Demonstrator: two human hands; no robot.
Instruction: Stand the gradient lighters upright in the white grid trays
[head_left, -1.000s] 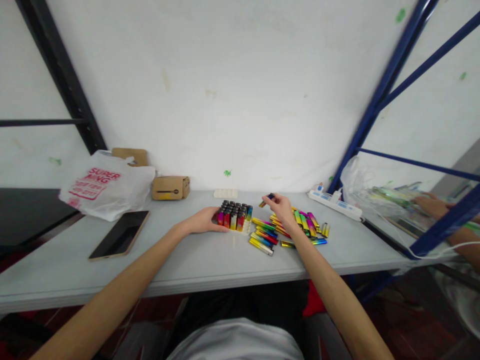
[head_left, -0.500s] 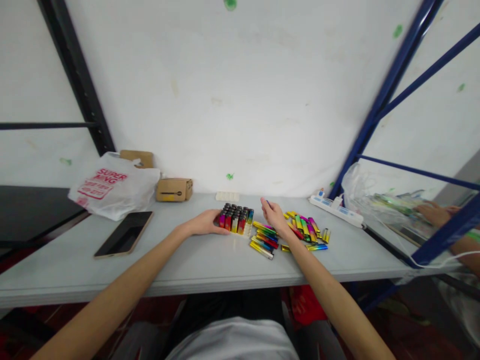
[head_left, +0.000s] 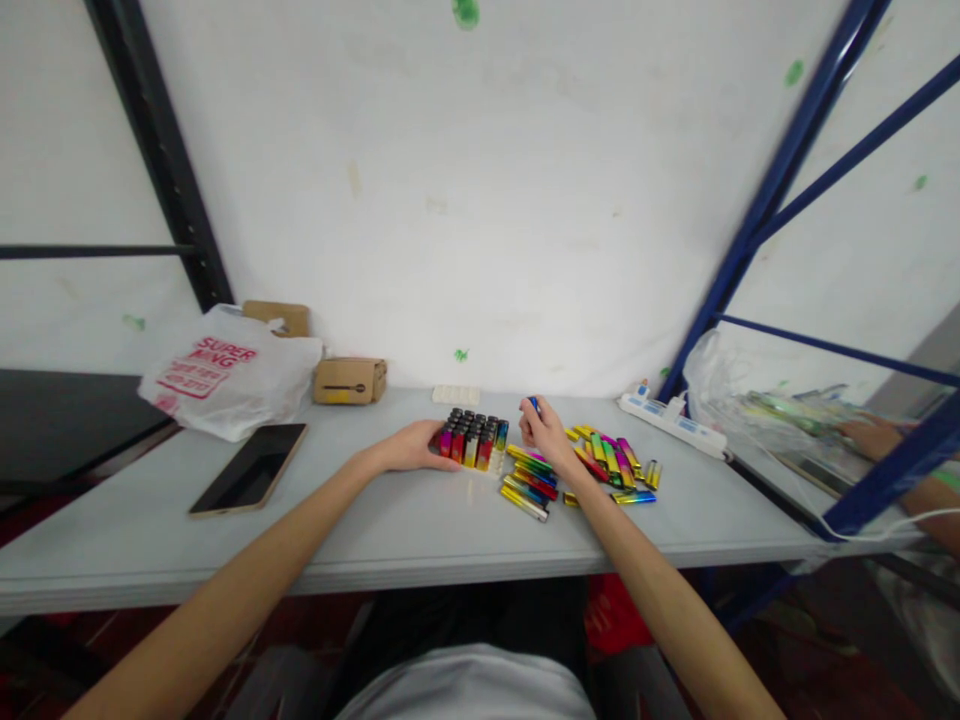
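A block of upright coloured lighters [head_left: 471, 438] stands in a white tray on the grey table [head_left: 390, 520]. My left hand [head_left: 411, 447] rests against the block's left side, fingers curled around it. My right hand [head_left: 541, 430] is closed on a single lighter [head_left: 533, 404] with a blue end, held just right of the block. Beneath and to the right of that hand lies a loose pile of several metallic lighters [head_left: 592, 465] in gold, red, green and blue.
A phone [head_left: 250, 468] lies face up at the left. Behind it are a white plastic bag [head_left: 225, 372] and two small cardboard boxes [head_left: 349, 380]. A white power strip [head_left: 671, 417] lies at the right by a blue rack post [head_left: 757, 215]. Another person's hand [head_left: 870, 437] works further right.
My right hand moved left from above the loose pile to beside the upright block, still holding a lighter. The left hand stayed on the block. The camera tilted slightly.
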